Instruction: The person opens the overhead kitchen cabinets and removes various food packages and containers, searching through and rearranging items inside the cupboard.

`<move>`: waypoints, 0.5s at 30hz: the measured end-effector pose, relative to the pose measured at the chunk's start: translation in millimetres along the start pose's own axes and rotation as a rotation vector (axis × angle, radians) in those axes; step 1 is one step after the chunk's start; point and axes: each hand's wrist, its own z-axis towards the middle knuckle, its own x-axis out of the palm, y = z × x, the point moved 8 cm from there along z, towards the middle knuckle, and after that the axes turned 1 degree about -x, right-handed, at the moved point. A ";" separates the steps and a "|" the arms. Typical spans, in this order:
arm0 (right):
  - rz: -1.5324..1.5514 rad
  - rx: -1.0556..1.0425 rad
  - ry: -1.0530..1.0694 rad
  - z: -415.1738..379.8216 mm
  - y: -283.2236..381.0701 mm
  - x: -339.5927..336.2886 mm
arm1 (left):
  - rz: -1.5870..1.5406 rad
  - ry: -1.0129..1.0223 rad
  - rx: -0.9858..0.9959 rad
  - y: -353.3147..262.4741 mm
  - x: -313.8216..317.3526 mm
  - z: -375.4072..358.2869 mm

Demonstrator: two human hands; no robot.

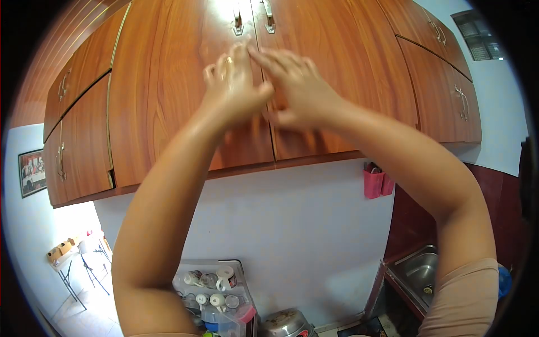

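Observation:
Both my arms reach up toward a brown wooden wall cabinet (163,95). My left hand (231,84) is in front of the left middle door, fingers stretched upward and thumb out to the side, with nothing in it. Close beside it, my right hand (295,84) overlaps the right door, fingers extended toward the left hand and slightly blurred; it holds nothing either. The fingertips of the two hands nearly meet at the seam between the doors. Just above them are a left metal handle (238,23) and a right metal handle (269,23).
Below the cabinet, a rack holds several cups (218,301). A metal appliance (286,324) is beside it. Pink holders (373,184) hang on the wall. To the right is a steel sink (418,269). A framed picture (32,172) and a folding table (64,261) are at left.

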 end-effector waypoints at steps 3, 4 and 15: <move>0.002 0.002 0.200 -49.3 20.0 7.1 | 0.026 0.092 0.150 -19.2 1.7 -69.6; -0.012 -0.021 0.246 -57.6 20.5 12.3 | 0.038 0.207 0.190 -23.3 8.3 -81.4; -0.225 -0.113 0.565 -55.5 30.9 30.4 | 0.307 0.180 0.524 -44.3 10.0 -83.6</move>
